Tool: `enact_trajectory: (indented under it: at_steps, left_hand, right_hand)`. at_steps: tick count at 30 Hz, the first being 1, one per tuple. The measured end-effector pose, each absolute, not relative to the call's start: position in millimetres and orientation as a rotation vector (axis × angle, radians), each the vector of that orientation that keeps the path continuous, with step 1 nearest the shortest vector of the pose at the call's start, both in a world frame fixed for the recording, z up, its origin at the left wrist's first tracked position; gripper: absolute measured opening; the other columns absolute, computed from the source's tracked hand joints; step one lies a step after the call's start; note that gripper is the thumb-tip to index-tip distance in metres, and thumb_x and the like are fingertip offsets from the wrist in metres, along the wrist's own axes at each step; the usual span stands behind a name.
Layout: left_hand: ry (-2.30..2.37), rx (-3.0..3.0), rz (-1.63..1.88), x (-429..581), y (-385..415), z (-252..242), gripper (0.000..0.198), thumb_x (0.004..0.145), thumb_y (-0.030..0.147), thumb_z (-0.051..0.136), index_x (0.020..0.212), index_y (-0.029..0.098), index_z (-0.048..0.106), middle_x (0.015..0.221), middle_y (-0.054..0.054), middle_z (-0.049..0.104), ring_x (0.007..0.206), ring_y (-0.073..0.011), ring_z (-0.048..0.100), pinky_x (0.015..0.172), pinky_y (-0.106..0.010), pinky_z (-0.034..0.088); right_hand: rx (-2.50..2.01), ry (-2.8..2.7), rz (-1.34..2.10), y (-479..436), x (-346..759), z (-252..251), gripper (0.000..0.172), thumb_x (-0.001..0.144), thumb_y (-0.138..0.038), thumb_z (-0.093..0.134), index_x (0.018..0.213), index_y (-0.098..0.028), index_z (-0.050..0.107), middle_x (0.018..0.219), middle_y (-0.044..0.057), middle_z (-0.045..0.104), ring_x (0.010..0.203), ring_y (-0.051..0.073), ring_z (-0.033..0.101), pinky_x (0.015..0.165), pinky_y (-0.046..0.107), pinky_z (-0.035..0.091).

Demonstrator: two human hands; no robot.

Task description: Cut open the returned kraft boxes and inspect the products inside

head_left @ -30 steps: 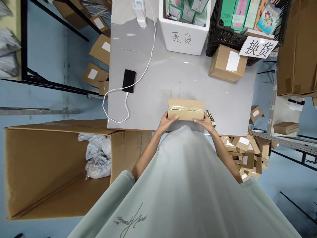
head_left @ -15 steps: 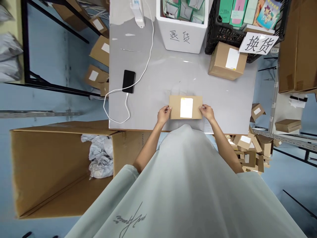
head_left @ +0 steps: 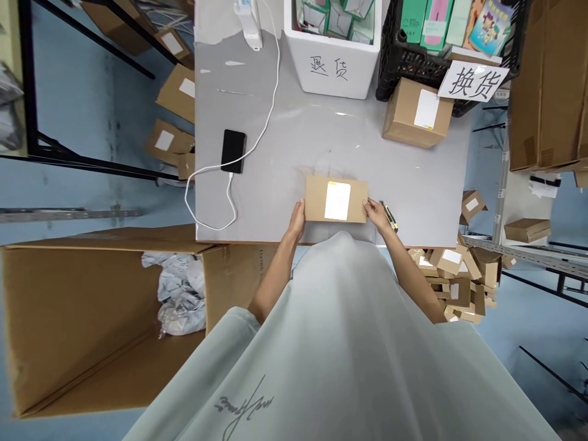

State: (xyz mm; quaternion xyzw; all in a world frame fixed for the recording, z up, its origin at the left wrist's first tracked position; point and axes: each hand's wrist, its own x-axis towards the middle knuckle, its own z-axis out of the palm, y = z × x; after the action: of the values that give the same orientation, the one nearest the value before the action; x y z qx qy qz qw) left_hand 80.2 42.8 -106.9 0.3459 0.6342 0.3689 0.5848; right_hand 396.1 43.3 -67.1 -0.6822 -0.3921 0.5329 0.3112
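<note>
A flat brown cardboard box with a white label lies near the table's front edge, between my two hands. My left hand holds its left end, with the fingers running up along that side. At the lower right corner, my right hand grips the box with thumb and fingers. A yellow-and-black utility knife shows just to the right of my right hand, close against it. Whether the knife rests on the table or touches the hand, I cannot tell.
On the grey table lie a black phone and a white cable. Behind stand a white bin, a black crate and a labelled carton. A large open carton stands lower left; boxes are piled lower right.
The whole view has shifted slightly left. My left hand's fingers have straightened along the box's side. My right hand has slid lower on the right edge, and the utility knife has come into sight.
</note>
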Motion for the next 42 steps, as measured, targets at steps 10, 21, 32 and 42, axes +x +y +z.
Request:
enact_trajectory:
  at_steps: [10, 21, 32, 42]
  left_hand:
    - [1.592, 1.066, 0.937, 29, 57, -43, 0.072, 0.088, 0.067, 0.091, 0.146, 0.028, 0.074, 0.144, -0.012, 0.072, 0.118, -0.0268, 0.073, 0.112, -0.043, 0.061]
    - [1.403, 1.168, 0.792, 146, 61, -34, 0.085, 0.076, 0.054, 0.102, 0.150, 0.022, 0.074, 0.137, -0.014, 0.067, 0.098, -0.0229, 0.068, 0.091, -0.040, 0.063]
    - [1.356, 0.908, 0.697, 126, 61, -63, 0.066, 0.105, 0.079, 0.064, 0.135, 0.022, 0.077, 0.146, -0.020, 0.077, 0.131, -0.0337, 0.076, 0.114, -0.050, 0.062]
    - [1.370, 0.690, 0.524, 168, 64, -102, 0.069, 0.088, 0.067, 0.090, 0.135, 0.019, 0.075, 0.153, -0.026, 0.076, 0.148, -0.0395, 0.071, 0.119, -0.058, 0.059]
  right_hand:
    - [-1.875, -0.851, 1.517, 61, 375, -86, 0.079, 0.091, -0.078, 0.072, 0.141, -0.017, 0.078, 0.138, 0.016, 0.086, 0.130, 0.032, 0.080, 0.117, 0.053, 0.064]
    - [-1.620, -1.040, 1.221, 23, 399, -15, 0.088, 0.098, -0.089, 0.066, 0.157, -0.025, 0.071, 0.165, 0.016, 0.070, 0.147, 0.037, 0.070, 0.122, 0.052, 0.063]
    - [-1.548, -1.004, 1.320, 9, 412, -3, 0.112, 0.086, -0.091, 0.080, 0.174, -0.025, 0.059, 0.173, 0.018, 0.063, 0.148, 0.041, 0.070, 0.124, 0.058, 0.063]
    - [-1.579, -0.917, 1.373, 2, 466, 17, 0.099, 0.084, -0.083, 0.088, 0.164, -0.028, 0.069, 0.168, 0.012, 0.070, 0.159, 0.041, 0.064, 0.131, 0.060, 0.058]
